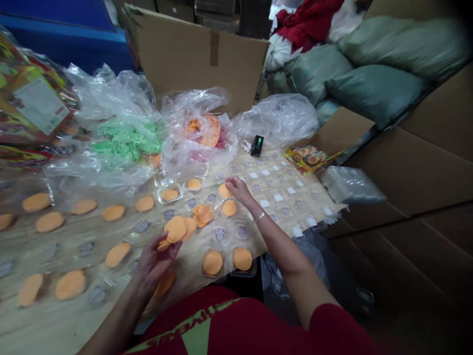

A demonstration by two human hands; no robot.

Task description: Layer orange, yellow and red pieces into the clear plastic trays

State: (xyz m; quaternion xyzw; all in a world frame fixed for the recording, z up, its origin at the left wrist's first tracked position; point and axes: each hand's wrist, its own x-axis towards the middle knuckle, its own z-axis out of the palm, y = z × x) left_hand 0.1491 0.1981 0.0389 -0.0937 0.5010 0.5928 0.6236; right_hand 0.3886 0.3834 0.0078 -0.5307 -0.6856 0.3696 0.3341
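Note:
My left hand (157,261) is closed around a loose stack of flat, soft-looking orange discs (176,230), held above the table near its front edge. Farther forward, my right hand (238,190) has its fingers pinched at the edge of an orange disc (223,191) over a clear plastic tray. Just below it another orange disc (229,208) lies in place. Between my hands sits a small bunched pile of orange discs (203,215). Clear trays with small grey-purple pieces (219,233) stand nearby. Two trays at the front edge hold orange discs (213,263).
More trays with discs (70,284) spread left. Behind are plastic bags with green pieces (129,140) and orange pieces (210,130), plus a black tape dispenser (257,146). White squares (278,197), a printed box (310,159) and stacked clear trays (351,185) are right.

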